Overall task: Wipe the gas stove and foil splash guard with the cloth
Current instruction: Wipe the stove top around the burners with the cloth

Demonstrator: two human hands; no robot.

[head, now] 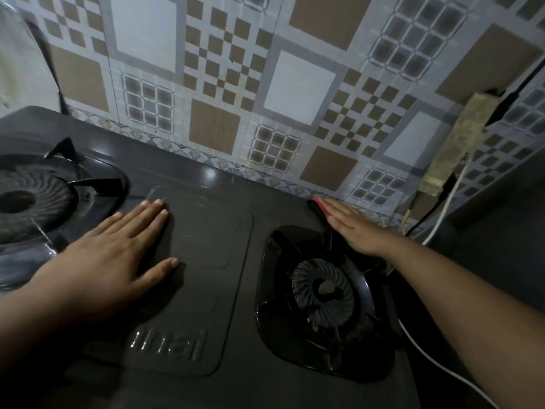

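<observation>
Wiping the gas stove (206,276) top: right hand (352,228) flat on cloth (317,203) at right of centre, left hand (118,255) spread flat; next, probably sweeping toward foil splash guard (265,93).

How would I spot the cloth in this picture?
Start at the dark gas stove and go to its far right corner, behind the right burner. The right hand lies flat there, and the cloth is the red strip under its fingertips, the only bright colour on the stove.
</observation>
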